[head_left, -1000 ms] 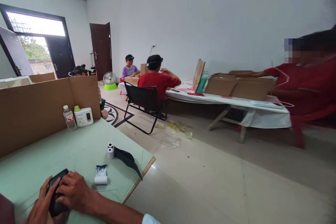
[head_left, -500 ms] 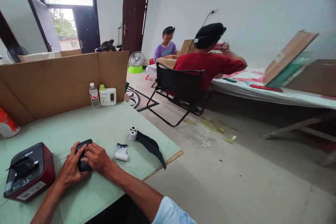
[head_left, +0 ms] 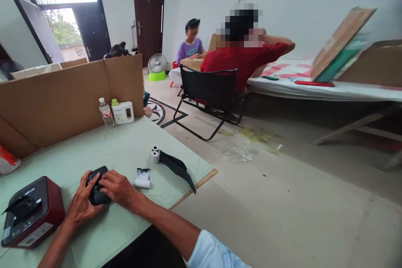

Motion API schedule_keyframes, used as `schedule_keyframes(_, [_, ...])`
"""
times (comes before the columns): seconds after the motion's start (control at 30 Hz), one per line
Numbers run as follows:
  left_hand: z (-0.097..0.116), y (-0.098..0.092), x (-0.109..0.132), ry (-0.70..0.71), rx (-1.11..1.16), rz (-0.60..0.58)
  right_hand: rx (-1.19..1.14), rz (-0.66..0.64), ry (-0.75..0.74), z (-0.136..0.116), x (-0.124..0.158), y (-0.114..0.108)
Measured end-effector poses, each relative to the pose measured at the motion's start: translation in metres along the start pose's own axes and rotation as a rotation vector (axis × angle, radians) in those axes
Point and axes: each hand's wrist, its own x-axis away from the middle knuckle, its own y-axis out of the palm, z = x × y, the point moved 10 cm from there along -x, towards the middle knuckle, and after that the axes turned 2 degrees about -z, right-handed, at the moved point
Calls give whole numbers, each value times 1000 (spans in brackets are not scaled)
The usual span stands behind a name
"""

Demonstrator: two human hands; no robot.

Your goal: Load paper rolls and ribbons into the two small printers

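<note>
Both my hands hold a small black device [head_left: 96, 185] just above the pale green table [head_left: 125, 150]. My left hand [head_left: 79, 205] wraps its left side with the thumb on top. My right hand [head_left: 117, 187] covers its right end, fingers curled over it. A red and black label printer [head_left: 29, 211] stands to the left of my hands. To the right lie a small white paper roll with a dark end [head_left: 143, 178], two more small rolls [head_left: 155, 155] and a black strip [head_left: 177, 167].
A cardboard screen [head_left: 63, 96] borders the table's far side, with a water bottle [head_left: 106, 113] and a white jug [head_left: 123, 112] in front of it. A person in red sits on a black folding chair [head_left: 210, 96] at a long white table [head_left: 329, 90]. Other people sit beyond.
My head has turned left and down, bringing the red printer into view. My hands keep hold of the black device. The person in red has raised an arm to the head.
</note>
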Motion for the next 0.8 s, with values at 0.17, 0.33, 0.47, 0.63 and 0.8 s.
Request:
schedule_keyframes(0.17, [0, 1, 2, -25, 28, -11, -104, 27, 56, 2, 10, -13])
schedule_keyframes(0.33, [-2, 6, 5, -39, 64, -23, -75, 30, 158, 8, 23, -11])
schedule_keyframes(0.47, [-4, 7, 5, -74, 85, -27, -57, 33, 179, 9, 28, -2])
schedule_keyframes(0.63, [-2, 8, 8, -59, 73, -34, -56, 100, 144, 5, 31, -3])
schedule_keyframes(0.8, [-1, -6, 2, 0, 19, 69, -20, 209, 93, -1, 29, -17])
